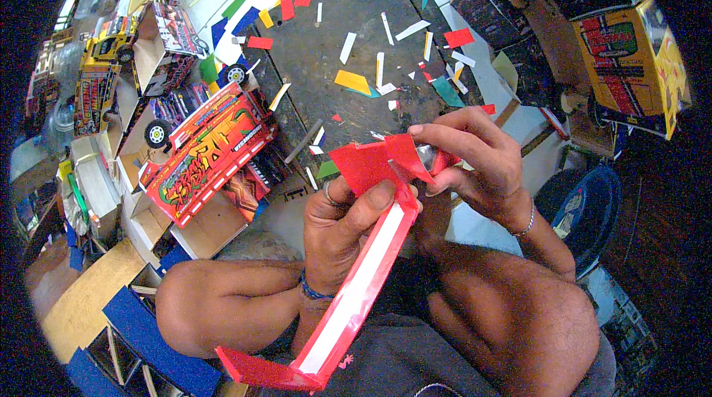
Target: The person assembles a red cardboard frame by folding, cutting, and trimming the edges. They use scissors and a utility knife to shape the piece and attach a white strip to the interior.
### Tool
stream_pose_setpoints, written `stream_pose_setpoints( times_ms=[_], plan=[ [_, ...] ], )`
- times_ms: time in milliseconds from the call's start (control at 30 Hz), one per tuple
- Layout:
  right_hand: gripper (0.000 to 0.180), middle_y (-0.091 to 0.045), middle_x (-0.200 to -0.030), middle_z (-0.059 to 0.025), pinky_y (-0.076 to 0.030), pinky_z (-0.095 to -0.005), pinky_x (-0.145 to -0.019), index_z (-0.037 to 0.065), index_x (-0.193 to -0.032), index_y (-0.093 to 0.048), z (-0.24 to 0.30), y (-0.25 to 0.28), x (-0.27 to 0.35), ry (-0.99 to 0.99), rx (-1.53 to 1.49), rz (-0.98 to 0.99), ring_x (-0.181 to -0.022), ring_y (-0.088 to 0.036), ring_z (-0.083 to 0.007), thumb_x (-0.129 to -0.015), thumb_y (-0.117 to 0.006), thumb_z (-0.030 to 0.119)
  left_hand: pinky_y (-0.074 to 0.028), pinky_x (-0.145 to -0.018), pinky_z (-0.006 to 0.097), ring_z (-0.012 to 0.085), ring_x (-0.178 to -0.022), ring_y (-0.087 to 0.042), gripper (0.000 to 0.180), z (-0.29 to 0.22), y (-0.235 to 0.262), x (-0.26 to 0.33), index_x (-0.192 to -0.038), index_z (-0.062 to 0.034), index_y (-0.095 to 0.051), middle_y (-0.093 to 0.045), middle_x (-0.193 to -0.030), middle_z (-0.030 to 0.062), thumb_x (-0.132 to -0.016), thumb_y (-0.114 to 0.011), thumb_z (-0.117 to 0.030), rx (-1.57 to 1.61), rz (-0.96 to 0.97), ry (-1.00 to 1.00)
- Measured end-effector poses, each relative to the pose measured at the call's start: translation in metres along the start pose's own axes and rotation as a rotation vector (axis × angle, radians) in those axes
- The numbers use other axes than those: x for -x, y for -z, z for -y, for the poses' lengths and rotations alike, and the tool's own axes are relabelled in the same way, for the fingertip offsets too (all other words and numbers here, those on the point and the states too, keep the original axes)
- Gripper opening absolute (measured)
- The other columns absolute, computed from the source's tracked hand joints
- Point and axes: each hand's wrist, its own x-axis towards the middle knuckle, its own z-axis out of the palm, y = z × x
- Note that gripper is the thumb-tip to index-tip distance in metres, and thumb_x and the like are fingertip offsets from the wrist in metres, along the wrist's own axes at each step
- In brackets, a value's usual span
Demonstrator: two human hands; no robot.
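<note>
A long red strip-like piece (363, 283) with a white band along its middle hangs down across my lap, its lower end bent to the left. Its upper end widens into a red folded panel (367, 165). My left hand (341, 223) grips the piece there, thumb pressed on top. With thumb and fingers, my right hand (475, 160) pinches a red flap at the panel's right side, where a shiny bit shows. My left hand wears a ring and a blue wristband; a thin bracelet circles my right wrist.
A dark board (334, 34) ahead carries scattered colored scraps. At left lie a red decorated toy truck panel (211, 156), a black wheel (158, 133) and several toy truck bodies. A yellow printed box (627, 63) stands at right, above a blue tub (593, 204).
</note>
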Motion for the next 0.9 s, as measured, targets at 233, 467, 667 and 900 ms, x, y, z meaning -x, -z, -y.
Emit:
stream_pose_setpoints(
  times_ms=[233, 467, 667, 900],
  plan=[
    [0.055, -0.064, -0.092, -0.0047, -0.052, -0.0343, -0.073, 0.016, -0.120, -0.073, 0.003, -0.002, 0.000, -0.052, -0.048, -0.037, -0.083, -0.064, -0.0229, -0.072, -0.078, 0.042, -0.062, -0.071, 0.037, 0.0246, -0.082, -0.073, 0.023, -0.006, -0.007, 0.001, -0.118, -0.0051, -0.066, -0.073, -0.099, 0.0157, -0.096, -0.066, -0.012, -0.064, -0.049, 0.029],
    [0.055, -0.064, -0.091, -0.0034, -0.051, -0.0340, -0.071, 0.017, -0.120, -0.073, 0.005, -0.002, -0.001, -0.048, -0.026, -0.057, -0.082, -0.063, -0.0216, -0.071, -0.079, 0.042, -0.056, -0.078, 0.026, 0.0118, -0.087, -0.070, 0.026, -0.008, -0.011, 0.000, -0.118, 0.0002, -0.069, -0.074, -0.103, 0.0088, -0.094, -0.069, -0.010, 0.022, 0.028, 0.030],
    [0.057, -0.064, -0.090, -0.0032, -0.051, -0.0335, -0.071, 0.016, -0.119, -0.073, 0.006, -0.002, -0.003, -0.029, 0.000, -0.066, -0.082, -0.063, -0.0216, -0.069, -0.080, 0.041, -0.056, -0.081, 0.027, 0.0132, -0.090, -0.070, 0.028, -0.007, -0.011, 0.001, -0.119, 0.0012, -0.068, -0.074, -0.105, 0.0093, -0.093, -0.070, -0.009, 0.046, 0.010, 0.023],
    [0.056, -0.064, -0.090, -0.0033, -0.051, -0.0332, -0.072, 0.016, -0.119, -0.073, 0.007, 0.000, -0.003, -0.028, -0.004, -0.053, -0.082, -0.064, -0.0218, -0.070, -0.079, 0.042, -0.056, -0.081, 0.027, 0.0137, -0.088, -0.071, 0.025, -0.008, -0.013, 0.002, -0.117, 0.0016, -0.069, -0.074, -0.103, 0.0097, -0.094, -0.070, -0.009, 0.048, 0.019, 0.045]
  ],
)
